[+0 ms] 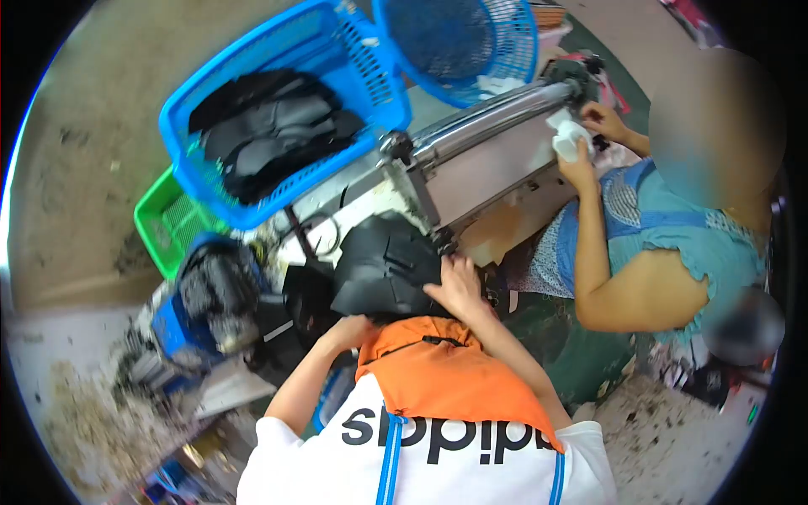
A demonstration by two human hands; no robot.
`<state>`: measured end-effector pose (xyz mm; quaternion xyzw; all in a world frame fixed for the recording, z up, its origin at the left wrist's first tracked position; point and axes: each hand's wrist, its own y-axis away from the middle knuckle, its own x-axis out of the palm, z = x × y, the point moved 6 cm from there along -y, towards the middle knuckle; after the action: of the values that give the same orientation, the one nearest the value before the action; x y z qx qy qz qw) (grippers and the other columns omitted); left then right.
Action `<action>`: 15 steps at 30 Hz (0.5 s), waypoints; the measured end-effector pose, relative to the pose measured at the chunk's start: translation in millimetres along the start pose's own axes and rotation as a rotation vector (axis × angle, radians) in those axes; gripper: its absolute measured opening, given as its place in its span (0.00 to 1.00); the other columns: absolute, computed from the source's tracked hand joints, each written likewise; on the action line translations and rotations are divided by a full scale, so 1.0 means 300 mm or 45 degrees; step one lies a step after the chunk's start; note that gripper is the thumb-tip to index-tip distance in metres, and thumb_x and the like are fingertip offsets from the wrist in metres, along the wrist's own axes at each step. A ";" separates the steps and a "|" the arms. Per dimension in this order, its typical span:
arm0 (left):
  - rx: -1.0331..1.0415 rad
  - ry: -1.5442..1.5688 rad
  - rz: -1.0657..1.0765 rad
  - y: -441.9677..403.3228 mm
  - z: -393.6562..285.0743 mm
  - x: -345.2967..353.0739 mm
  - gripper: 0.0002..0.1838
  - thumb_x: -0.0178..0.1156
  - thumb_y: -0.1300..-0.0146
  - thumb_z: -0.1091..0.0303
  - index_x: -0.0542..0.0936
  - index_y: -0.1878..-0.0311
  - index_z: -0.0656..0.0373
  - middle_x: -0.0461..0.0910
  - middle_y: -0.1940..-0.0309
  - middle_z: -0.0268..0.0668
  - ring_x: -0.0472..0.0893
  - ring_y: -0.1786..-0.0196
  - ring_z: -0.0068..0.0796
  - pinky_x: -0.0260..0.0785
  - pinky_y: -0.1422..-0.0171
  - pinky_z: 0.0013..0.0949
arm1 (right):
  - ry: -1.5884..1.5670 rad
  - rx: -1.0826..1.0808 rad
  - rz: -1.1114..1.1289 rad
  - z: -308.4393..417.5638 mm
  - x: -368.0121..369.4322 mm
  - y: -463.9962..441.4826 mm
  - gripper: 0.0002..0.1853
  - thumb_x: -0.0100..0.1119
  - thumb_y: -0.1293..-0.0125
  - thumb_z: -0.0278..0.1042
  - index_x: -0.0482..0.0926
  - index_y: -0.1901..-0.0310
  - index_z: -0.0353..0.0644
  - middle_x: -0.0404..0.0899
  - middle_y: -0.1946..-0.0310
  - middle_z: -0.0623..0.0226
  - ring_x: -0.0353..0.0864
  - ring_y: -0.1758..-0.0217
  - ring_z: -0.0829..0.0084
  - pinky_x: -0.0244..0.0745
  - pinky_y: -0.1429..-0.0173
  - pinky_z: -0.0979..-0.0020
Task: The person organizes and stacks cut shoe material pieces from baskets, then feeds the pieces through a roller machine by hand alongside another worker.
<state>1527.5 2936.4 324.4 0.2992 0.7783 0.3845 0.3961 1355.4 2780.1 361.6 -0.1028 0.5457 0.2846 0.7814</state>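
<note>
In front of my orange apron lies a pile of black, flat, shaped pieces [389, 265] with raised seams; their exact kind I cannot make out. My right hand [459, 288] is at the right edge of the pile, fingers apart and thumb towards the black material. At the near left edge of the pile is my left hand [349, 332]. Its fingertips are hidden between the pile and the apron, so its grip does not show.
A blue basket [181, 139] of black and grey pieces stands ahead left, over a green basket [156, 215]. A metal roller [497, 118] runs ahead right. A motor-like machine [215, 286] sits left. At right, a co-worker's hands hold something white [570, 139].
</note>
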 end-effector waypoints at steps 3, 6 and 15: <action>0.234 0.130 -0.001 0.094 -0.014 -0.165 0.11 0.57 0.43 0.66 0.85 0.62 0.60 0.85 0.66 0.40 0.84 0.64 0.37 0.75 0.58 0.35 | -0.101 0.150 0.101 0.021 -0.012 0.043 0.40 0.71 0.52 0.44 0.65 0.41 0.30 0.67 0.50 0.46 0.69 0.46 0.49 0.71 0.44 0.58; 0.142 0.632 -0.205 0.105 0.078 -0.340 0.13 0.53 0.46 0.80 0.83 0.59 0.59 0.81 0.77 0.36 0.80 0.72 0.25 0.73 0.61 0.29 | -0.385 0.201 0.181 0.007 -0.016 0.063 0.39 0.69 0.50 0.40 0.62 0.38 0.34 0.69 0.51 0.43 0.73 0.49 0.48 0.72 0.47 0.57; 0.307 0.983 -0.991 -0.027 0.146 -0.646 0.16 0.60 0.43 0.77 0.79 0.50 0.58 0.72 0.79 0.26 0.67 0.76 0.13 0.57 0.72 0.22 | -0.639 -0.261 0.343 -0.015 -0.010 0.061 0.35 0.55 0.42 0.27 0.58 0.31 0.54 0.74 0.47 0.53 0.77 0.48 0.53 0.74 0.48 0.57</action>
<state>1661.5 2798.6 375.5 -0.1296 0.9582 0.1999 0.1582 1340.8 2792.1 365.3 -0.0342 0.3128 0.4557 0.8326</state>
